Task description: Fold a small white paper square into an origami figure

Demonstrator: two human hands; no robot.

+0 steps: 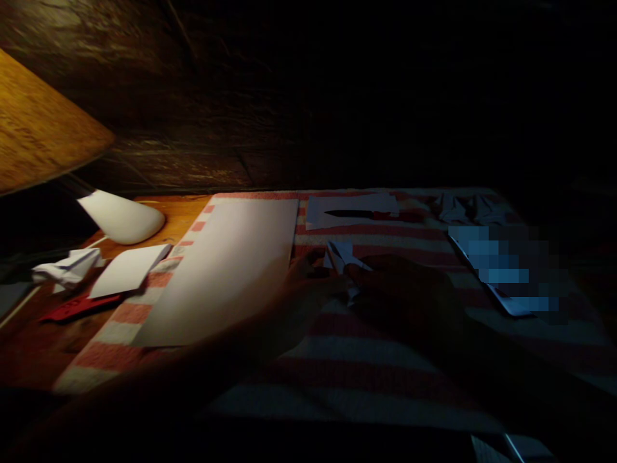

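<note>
A small piece of folded white paper (340, 253) stands between my two hands over the striped cloth. My left hand (308, 283) pinches its left side, fingers bent around the edge. From the right, my right hand (393, 283) grips the same piece, its fingers in deep shadow. Just left of my left hand lies a large white paper sheet (231, 257). Beyond the hands a dark-bladed knife (351, 213) rests on a smaller sheet of paper (315, 215). Folded paper shapes (453, 209) sit at the far right of the cloth.
A lamp with a yellow shade (43, 128) and white base (128, 217) stands at left. Near it are crumpled paper (70, 267), a curved paper piece (128, 271) and a red object (80, 308). A lit, blurred-out screen (501, 267) lies right on the red-and-white striped cloth (337, 366).
</note>
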